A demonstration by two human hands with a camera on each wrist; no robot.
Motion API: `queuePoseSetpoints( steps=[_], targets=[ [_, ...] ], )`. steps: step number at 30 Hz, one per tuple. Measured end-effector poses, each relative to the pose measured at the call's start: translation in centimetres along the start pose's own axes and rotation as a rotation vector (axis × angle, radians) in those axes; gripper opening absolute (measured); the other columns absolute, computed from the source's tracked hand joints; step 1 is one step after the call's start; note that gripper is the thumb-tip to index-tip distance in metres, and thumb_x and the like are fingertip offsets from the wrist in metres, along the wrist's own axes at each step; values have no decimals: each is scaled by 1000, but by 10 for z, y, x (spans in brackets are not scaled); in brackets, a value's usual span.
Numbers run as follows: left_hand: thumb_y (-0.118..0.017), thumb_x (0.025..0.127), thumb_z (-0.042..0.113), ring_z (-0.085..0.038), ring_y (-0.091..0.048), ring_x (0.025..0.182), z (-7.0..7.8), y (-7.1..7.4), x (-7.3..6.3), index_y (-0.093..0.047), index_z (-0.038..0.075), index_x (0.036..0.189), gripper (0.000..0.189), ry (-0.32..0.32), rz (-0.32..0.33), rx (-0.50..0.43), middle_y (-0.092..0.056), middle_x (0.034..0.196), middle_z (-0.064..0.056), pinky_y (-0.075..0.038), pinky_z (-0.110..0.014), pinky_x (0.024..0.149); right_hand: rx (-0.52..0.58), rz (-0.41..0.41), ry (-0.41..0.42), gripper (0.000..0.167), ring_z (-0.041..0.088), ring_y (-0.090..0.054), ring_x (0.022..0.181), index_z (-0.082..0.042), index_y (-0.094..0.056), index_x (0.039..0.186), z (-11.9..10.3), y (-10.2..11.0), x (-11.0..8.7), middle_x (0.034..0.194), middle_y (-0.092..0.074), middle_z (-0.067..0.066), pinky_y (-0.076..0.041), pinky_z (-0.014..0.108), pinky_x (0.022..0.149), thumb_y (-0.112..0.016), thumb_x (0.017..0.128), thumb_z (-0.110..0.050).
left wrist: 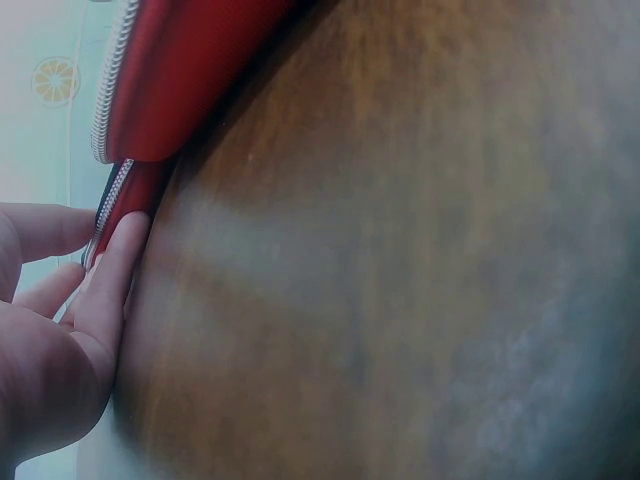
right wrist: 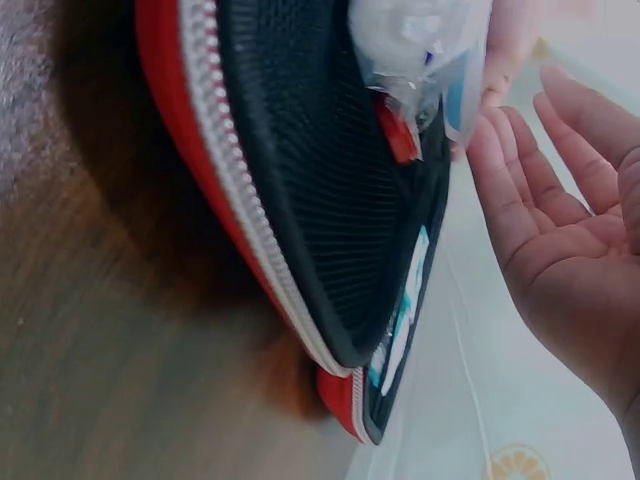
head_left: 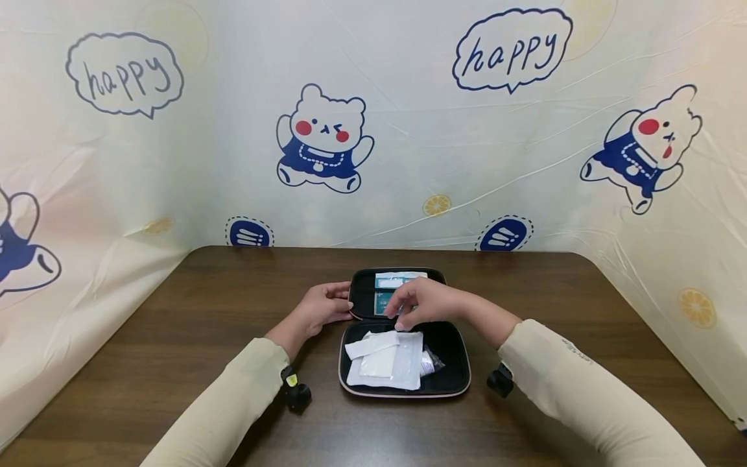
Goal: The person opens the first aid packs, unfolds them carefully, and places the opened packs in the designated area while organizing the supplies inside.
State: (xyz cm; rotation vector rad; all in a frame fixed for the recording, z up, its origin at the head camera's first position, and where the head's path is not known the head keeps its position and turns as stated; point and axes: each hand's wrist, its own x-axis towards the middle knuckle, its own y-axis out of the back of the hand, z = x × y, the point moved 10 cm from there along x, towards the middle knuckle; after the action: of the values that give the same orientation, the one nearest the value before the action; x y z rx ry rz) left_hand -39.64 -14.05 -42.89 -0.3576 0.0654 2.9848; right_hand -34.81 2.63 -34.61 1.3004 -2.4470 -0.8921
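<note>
A zip case (head_left: 452, 337), red outside and black inside, lies unfolded on the table. My left hand (head_left: 320, 307) grips the left edge of its far half, and the left wrist view shows my thumb (left wrist: 122, 250) against the red side by the zip. Over the middle of the case my right hand (head_left: 430, 301) hovers with loosely bent fingers and nothing between them. White flat packets (head_left: 411, 366) overlap in the near half. Beside them sits a white roll in clear wrap (head_left: 428, 364), with a small red piece (right wrist: 397, 135) near it in the right wrist view.
Teal and white packets (head_left: 382, 301) are tucked in the far half of the case, partly hidden behind my right hand. The brown wooden table (head_left: 262, 272) ends at a printed cloth backdrop (head_left: 408, 143). Both wrists wear small black cameras (head_left: 299, 397).
</note>
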Motion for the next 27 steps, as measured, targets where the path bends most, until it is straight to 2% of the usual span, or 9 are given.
queuePoseSetpoints(
  steps=[5, 10, 18, 27],
  targets=[
    [-61, 89, -10, -24, -63, 90, 0, 0, 0, -50, 4, 141, 55, -3, -2, -2, -53, 123, -22, -57, -37, 84, 51, -26, -10, 28, 17, -66, 90, 2, -68, 111, 3, -7, 5, 110, -68, 13, -57, 28, 76, -74, 85, -3],
    [-61, 89, -10, -25, -63, 90, 0, 0, -1, -50, 4, 141, 55, -5, 2, -2, -53, 123, -22, -57, -37, 84, 55, -56, -39, 28, 15, -66, 89, 1, -69, 111, 6, -15, 8, 107, -69, 10, -56, 26, 76, -75, 84, -3],
    [-62, 88, -10, -25, -63, 90, -1, 2, 0, -51, 4, 140, 55, 0, 13, -1, -53, 121, -21, -57, -37, 83, 9, -82, -55, 27, 13, -64, 86, -4, -72, 107, 9, -21, 12, 99, -70, 2, -55, 24, 76, -78, 81, -3],
    [-61, 89, -10, -24, -63, 91, -3, 2, 0, -50, 5, 141, 55, 5, 16, -9, -53, 122, -21, -57, -37, 83, -10, -63, -95, 20, 15, -60, 81, -9, -73, 100, 14, -20, 11, 87, -67, 0, -53, 26, 72, -78, 81, -2]
  ],
)
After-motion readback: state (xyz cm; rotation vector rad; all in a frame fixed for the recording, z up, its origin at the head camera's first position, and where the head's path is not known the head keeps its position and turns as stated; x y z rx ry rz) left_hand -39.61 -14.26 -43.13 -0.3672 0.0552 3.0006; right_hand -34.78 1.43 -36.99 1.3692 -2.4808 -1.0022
